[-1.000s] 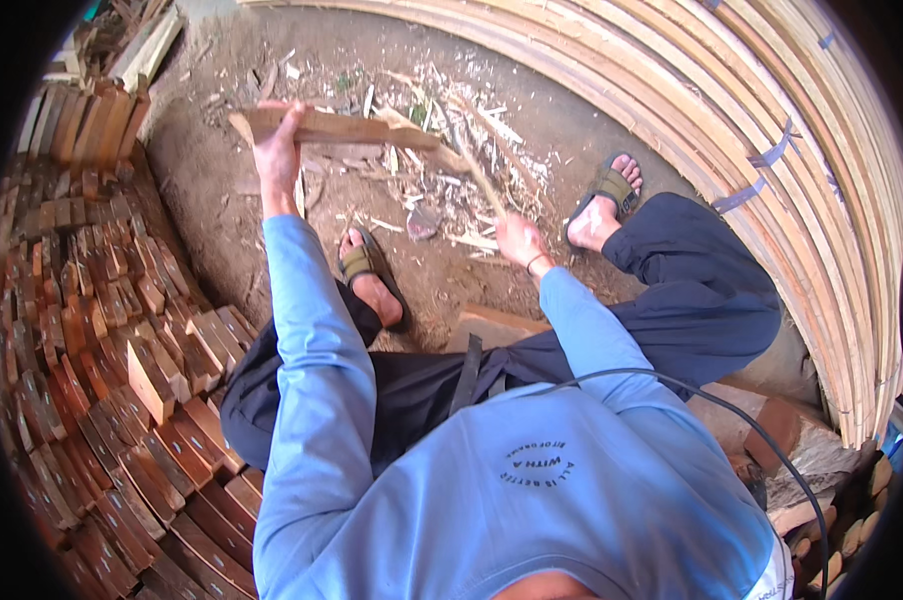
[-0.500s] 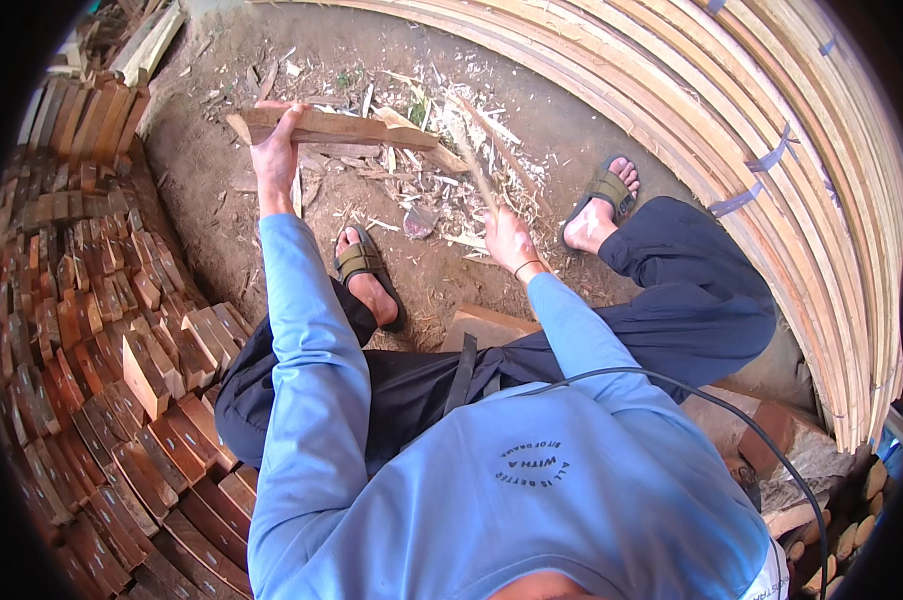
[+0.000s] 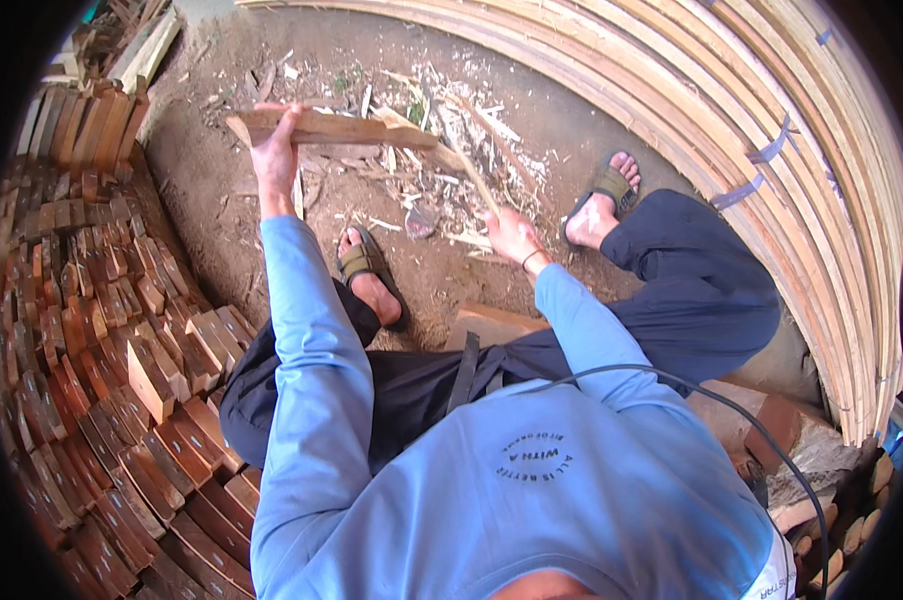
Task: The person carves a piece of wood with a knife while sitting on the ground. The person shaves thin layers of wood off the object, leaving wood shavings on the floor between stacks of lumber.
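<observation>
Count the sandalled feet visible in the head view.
2. Left foot on the dirt below the left hand; right foot right of the right hand, near the stacked slats. None looks hidden.

The scene is lit by bright, even daylight, with only soft shadows cast on the dirt floor [image 3: 222, 190]. Strong fisheye distortion is noted: the stacked wooden slats [image 3: 772, 120] are bent into arcs, and the corners are vignetted black. Focus is sharp at centre and slightly softened toward the rim.
</observation>
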The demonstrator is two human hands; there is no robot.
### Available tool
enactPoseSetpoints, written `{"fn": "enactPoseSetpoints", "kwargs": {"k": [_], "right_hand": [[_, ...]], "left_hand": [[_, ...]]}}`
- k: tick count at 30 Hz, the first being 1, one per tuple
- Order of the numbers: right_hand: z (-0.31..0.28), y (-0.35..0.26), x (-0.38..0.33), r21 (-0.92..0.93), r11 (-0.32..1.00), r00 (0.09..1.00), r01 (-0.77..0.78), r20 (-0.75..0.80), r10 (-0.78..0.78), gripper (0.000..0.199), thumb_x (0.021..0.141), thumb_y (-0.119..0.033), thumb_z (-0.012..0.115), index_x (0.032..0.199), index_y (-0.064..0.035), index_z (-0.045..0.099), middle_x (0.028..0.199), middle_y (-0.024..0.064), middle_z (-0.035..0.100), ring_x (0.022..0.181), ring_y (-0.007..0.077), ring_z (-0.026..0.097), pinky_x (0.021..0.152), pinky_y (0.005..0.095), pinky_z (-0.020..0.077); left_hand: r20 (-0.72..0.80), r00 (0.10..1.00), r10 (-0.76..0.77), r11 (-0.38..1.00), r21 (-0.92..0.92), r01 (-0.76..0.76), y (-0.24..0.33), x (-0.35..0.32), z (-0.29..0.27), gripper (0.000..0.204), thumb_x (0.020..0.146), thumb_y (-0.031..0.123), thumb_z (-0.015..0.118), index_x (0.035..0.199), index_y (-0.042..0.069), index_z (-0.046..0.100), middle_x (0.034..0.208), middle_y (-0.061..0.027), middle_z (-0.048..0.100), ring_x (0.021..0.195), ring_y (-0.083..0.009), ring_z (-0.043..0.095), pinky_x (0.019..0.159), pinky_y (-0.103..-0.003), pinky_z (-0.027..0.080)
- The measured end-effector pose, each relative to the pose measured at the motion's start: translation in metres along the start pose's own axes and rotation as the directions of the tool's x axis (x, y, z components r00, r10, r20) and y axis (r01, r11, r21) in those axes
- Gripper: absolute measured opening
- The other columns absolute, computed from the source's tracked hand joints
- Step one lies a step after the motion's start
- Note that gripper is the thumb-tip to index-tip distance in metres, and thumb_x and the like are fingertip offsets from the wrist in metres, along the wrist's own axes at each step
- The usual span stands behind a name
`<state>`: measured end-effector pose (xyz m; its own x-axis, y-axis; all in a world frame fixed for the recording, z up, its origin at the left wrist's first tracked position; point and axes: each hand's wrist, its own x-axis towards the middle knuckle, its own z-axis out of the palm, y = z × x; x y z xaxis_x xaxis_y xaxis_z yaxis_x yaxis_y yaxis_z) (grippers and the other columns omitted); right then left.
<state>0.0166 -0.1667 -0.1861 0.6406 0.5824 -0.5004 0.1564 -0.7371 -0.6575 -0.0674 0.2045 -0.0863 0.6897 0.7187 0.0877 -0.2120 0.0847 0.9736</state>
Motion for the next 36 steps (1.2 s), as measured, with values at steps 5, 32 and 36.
{"fn": "enactPoseSetpoints", "kwargs": {"k": [5, 32, 36], "right_hand": [[0.024, 0.020, 0.003, 0.020, 1.000, 0.994, 0.022, -0.106, -0.020, 0.044, 0.100, -0.031, 0.044, 0.085, 0.0060, 0.063, 0.079, 0.0294, 0.065, 0.077, 0.0475, 0.064, 0.071, 0.0540, 0.0500], [0.002, -0.008, -0.006, 0.087, 0.990, 0.941, 0.115, -0.330, -0.080, 0.047, 0.100, -0.034, 0.047, 0.075, 0.0042, 0.060, 0.068, 0.0277, 0.061, 0.069, 0.0434, 0.066, 0.064, 0.0531, 0.0488], [0.012, 0.023, 0.003, -0.120, 0.991, 0.998, 0.066, -0.006, -0.067, 0.041, 0.100, -0.032, 0.047, 0.084, 0.0037, 0.059, 0.070, 0.0301, 0.061, 0.074, 0.0463, 0.064, 0.069, 0.0546, 0.0497]], "left_hand": [[0.018, 1.000, 0.004, 1.000, -0.025, -0.004, 0.006, 0.010, 0.007, 0.019, 0.086, -0.001, 0.068, 0.098, 0.006, 0.055, 0.096, -0.0091, 0.067, 0.094, -0.0203, 0.066, 0.087, -0.035, 0.050], [-0.022, 1.000, -0.013, 1.000, -0.007, 0.013, 0.005, 0.006, 0.003, 0.019, 0.086, 0.000, 0.068, 0.098, 0.006, 0.055, 0.097, -0.0099, 0.067, 0.094, -0.0205, 0.065, 0.088, -0.035, 0.050], [-0.001, 1.000, 0.003, 1.000, 0.000, -0.003, 0.006, 0.010, 0.006, 0.018, 0.087, 0.000, 0.067, 0.098, 0.006, 0.055, 0.096, -0.0096, 0.067, 0.095, -0.0202, 0.065, 0.088, -0.035, 0.050]]}}
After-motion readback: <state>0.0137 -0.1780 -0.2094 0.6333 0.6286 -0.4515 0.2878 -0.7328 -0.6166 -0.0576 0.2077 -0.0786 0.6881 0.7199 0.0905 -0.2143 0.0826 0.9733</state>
